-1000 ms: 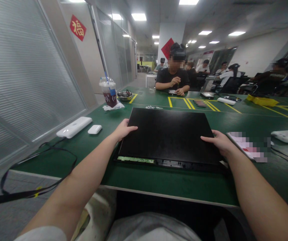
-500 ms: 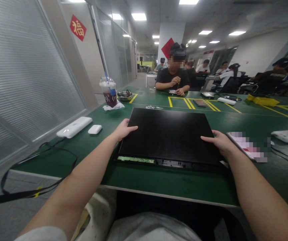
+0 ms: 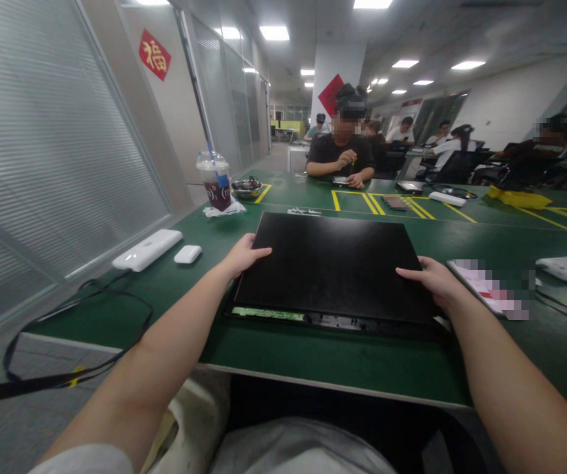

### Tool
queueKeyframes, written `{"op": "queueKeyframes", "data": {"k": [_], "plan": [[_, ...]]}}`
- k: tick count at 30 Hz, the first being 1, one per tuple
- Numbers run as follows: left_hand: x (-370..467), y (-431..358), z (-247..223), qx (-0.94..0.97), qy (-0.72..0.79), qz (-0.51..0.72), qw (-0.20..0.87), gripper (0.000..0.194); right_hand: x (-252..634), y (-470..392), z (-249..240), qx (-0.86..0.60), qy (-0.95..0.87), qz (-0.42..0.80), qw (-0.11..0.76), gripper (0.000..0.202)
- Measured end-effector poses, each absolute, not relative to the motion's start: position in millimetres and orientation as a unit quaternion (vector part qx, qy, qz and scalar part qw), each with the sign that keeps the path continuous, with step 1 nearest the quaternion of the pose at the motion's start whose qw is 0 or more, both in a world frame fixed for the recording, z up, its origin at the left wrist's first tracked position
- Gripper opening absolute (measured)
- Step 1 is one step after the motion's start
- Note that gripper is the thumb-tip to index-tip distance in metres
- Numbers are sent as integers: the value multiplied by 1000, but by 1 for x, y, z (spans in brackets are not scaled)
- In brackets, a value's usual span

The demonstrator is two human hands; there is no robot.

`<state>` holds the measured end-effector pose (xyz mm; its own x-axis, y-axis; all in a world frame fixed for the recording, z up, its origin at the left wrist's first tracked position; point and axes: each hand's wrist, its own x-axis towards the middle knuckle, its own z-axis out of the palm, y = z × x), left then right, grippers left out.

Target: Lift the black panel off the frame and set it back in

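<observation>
A black display panel (image 3: 330,266) lies in front of me, its dark screen facing up. Along its near edge runs a green circuit board strip (image 3: 268,314), beside a dark strip of frame. My left hand (image 3: 245,255) grips the panel's left side, thumb on top and the other fingers down at the edge, mostly hidden. On the opposite side my right hand (image 3: 431,280) holds the right edge the same way, its thumb lying on the screen. A small white tab shows by the panel's near right corner.
The green table (image 3: 343,365) bears a white device (image 3: 148,250) and a small white case (image 3: 187,254) on the left. Behind them stand a drink cup (image 3: 216,187) and a metal bowl (image 3: 246,189). A blurred-out phone-like item (image 3: 491,289) lies right. A person (image 3: 341,148) sits opposite.
</observation>
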<state>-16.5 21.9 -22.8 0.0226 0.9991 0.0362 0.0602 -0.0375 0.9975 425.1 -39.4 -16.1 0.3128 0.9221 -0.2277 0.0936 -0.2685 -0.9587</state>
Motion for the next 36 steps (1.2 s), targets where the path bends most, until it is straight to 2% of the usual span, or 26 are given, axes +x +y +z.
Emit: {"op": "queueKeyframes", "data": {"k": [36], "plan": [[-14, 20, -19, 516, 523, 492, 468, 50, 429, -37, -21, -669, -384, 435, 465, 54]]}}
